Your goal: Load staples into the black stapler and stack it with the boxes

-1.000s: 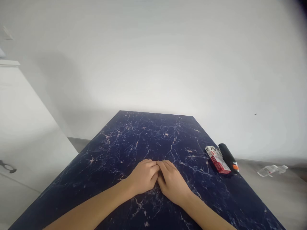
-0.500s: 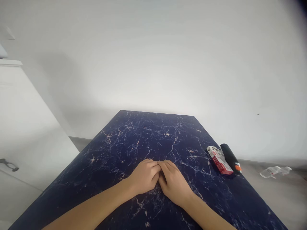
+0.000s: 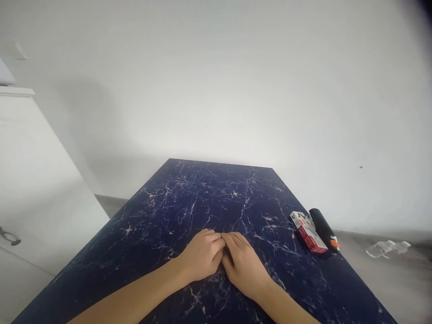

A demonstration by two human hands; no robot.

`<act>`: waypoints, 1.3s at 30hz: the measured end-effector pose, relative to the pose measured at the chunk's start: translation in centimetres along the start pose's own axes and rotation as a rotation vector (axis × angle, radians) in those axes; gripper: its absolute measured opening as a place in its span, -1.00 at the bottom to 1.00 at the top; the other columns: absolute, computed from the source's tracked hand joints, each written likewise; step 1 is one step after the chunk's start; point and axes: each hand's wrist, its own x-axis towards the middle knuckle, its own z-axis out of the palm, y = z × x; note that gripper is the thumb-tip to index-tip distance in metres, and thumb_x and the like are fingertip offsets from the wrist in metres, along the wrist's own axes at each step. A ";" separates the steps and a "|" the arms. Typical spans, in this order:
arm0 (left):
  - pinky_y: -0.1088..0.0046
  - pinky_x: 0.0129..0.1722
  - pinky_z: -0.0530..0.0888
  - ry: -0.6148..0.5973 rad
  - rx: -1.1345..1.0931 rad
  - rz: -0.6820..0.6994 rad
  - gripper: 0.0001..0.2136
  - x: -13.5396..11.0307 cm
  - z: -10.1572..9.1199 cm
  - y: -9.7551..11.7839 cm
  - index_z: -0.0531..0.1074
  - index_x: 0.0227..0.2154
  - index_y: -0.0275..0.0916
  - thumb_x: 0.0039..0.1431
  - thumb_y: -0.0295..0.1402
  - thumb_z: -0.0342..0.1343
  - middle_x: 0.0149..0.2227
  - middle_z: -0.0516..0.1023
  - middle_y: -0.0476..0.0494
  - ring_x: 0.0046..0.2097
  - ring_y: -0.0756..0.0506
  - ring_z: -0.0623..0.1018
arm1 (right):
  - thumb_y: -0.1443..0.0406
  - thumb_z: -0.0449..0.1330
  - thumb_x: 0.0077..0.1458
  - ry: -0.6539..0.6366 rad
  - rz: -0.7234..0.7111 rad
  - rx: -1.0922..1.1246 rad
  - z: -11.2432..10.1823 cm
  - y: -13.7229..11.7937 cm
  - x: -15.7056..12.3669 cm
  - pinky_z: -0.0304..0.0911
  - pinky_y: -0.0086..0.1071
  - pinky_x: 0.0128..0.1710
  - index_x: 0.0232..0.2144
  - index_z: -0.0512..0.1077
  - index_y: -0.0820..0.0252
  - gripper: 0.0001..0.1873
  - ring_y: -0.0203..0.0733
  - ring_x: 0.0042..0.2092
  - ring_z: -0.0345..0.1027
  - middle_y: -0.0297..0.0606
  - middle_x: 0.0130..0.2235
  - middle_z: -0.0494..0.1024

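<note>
My left hand (image 3: 204, 254) rests on the dark blue marble-patterned table (image 3: 202, 193), its fingers curled in. Against it lies my right hand (image 3: 245, 265), also closed, its fingers bent and touching the left fingers at the knuckles. No object shows in or between the two hands, though the undersides of the fingers are hidden. Nearest to the right hand is a red and white box (image 3: 309, 231) by the table's right edge. Beside the box lies a black cylinder (image 3: 322, 227) with an orange patch at its near end.
A white cabinet (image 3: 37, 171) with a dark handle (image 3: 10, 236) stands on the left. The table's far edge is close to a pale wall (image 3: 216, 90). On the floor to the right lie clear plastic bottles (image 3: 381, 248).
The whole view has shifted slightly, so that the table and hands sit a little lower. Both hands keep the same touching, closed pose.
</note>
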 end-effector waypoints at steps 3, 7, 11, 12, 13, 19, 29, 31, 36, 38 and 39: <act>0.26 -0.22 0.43 0.000 0.003 0.005 -0.83 0.0 0.0 -0.1 0.43 -0.33 -0.21 0.31 -0.52 -0.02 -0.34 0.53 -0.08 -0.32 -0.11 0.49 | 0.56 0.05 0.18 -0.003 0.004 0.007 0.0 0.0 0.0 0.38 -0.04 0.01 0.04 0.35 0.11 -0.56 -0.02 -0.04 0.38 -0.19 -0.10 0.51; 0.25 -0.21 0.42 0.001 0.011 0.006 -0.82 0.0 0.1 -0.2 0.42 -0.34 -0.21 0.33 -0.51 -0.04 -0.35 0.53 -0.08 -0.31 -0.12 0.49 | 0.55 0.06 0.18 -0.010 -0.001 0.000 0.0 0.0 0.0 0.37 -0.02 0.03 0.09 0.33 0.11 -0.52 0.00 -0.02 0.36 -0.18 -0.08 0.51; 0.26 -0.21 0.41 -0.015 0.019 0.004 -0.84 -0.1 0.1 -0.1 0.43 -0.32 -0.22 0.33 -0.51 -0.03 -0.33 0.54 -0.09 -0.29 -0.12 0.49 | 0.55 0.07 0.17 -0.018 0.002 -0.012 0.0 0.1 -0.1 0.36 -0.02 0.05 0.11 0.33 0.12 -0.51 -0.01 -0.01 0.36 -0.18 -0.07 0.51; 0.26 -0.20 0.41 -0.017 0.019 -0.001 -0.84 0.0 0.0 -0.1 0.44 -0.31 -0.22 0.33 -0.51 -0.03 -0.33 0.54 -0.09 -0.29 -0.12 0.49 | 0.55 0.07 0.18 -0.019 0.003 -0.016 0.0 0.1 -0.1 0.36 -0.03 0.05 0.11 0.33 0.12 -0.51 -0.01 -0.01 0.36 -0.18 -0.07 0.51; 0.27 -0.20 0.40 -0.018 0.018 -0.005 -0.84 0.0 0.0 0.0 0.44 -0.31 -0.22 0.33 -0.51 -0.02 -0.33 0.54 -0.08 -0.29 -0.12 0.49 | 0.55 0.07 0.18 -0.019 0.003 -0.021 0.1 0.1 -0.1 0.36 -0.03 0.05 0.11 0.34 0.12 -0.52 -0.02 -0.02 0.36 -0.19 -0.07 0.51; 0.26 -0.21 0.39 -0.003 0.035 -0.026 -0.82 -0.5 -0.9 0.1 0.48 -0.26 -0.22 0.34 -0.51 -0.02 -0.32 0.55 -0.08 -0.28 -0.11 0.50 | 0.53 0.06 0.19 0.012 -0.021 -0.075 -0.3 0.3 -0.2 0.33 -0.03 0.13 0.16 0.30 0.16 -0.50 -0.02 0.07 0.35 -0.15 0.03 0.51; 0.01 0.14 0.40 -0.045 0.101 -0.129 -0.68 -2.2 -2.5 -1.4 0.44 0.17 -0.11 0.45 -0.28 -0.01 0.21 0.46 -0.18 0.20 -0.28 0.41 | 0.37 0.09 0.27 0.020 0.066 -0.242 -2.6 4.4 -0.5 0.32 0.03 0.17 0.11 0.41 0.13 -0.63 0.06 0.13 0.37 -0.12 0.10 0.52; -0.03 0.17 0.39 -0.083 0.115 -0.126 -0.67 -2.1 -2.5 -1.5 0.44 0.18 -0.10 0.46 -0.25 -0.04 0.25 0.43 -0.17 0.25 -0.30 0.38 | 0.35 0.09 0.28 0.001 0.051 -0.254 -2.5 4.3 -0.5 0.30 0.04 0.19 0.08 0.45 0.13 -0.65 0.07 0.14 0.37 -0.12 0.10 0.53; -0.03 0.18 0.38 -0.101 0.118 -0.122 -0.66 -2.2 -2.4 -1.6 0.44 0.19 -0.08 0.47 -0.24 -0.06 0.27 0.42 -0.15 0.26 -0.30 0.36 | 0.29 0.11 0.30 -0.025 0.049 -0.276 -1.9 3.9 -0.5 0.27 0.02 0.22 0.03 0.50 0.15 -0.69 0.08 0.17 0.35 -0.12 0.12 0.52; -0.04 0.18 0.38 -0.095 0.116 -0.117 -0.66 -2.3 -2.4 -1.6 0.44 0.19 -0.08 0.46 -0.24 -0.05 0.27 0.42 -0.15 0.26 -0.30 0.37 | 0.27 0.09 0.31 -0.034 0.049 -0.302 -2.0 4.0 -0.5 0.28 0.00 0.21 0.05 0.49 0.14 -0.68 0.08 0.17 0.35 -0.14 0.13 0.52; -0.04 0.18 0.38 -0.093 0.113 -0.115 -0.66 -2.3 -2.4 -1.7 0.44 0.19 -0.07 0.46 -0.24 -0.05 0.27 0.42 -0.15 0.26 -0.31 0.37 | 0.27 0.08 0.32 -0.020 0.055 -0.333 -2.3 4.1 -0.4 0.27 0.00 0.21 0.07 0.48 0.14 -0.66 0.08 0.17 0.34 -0.13 0.15 0.51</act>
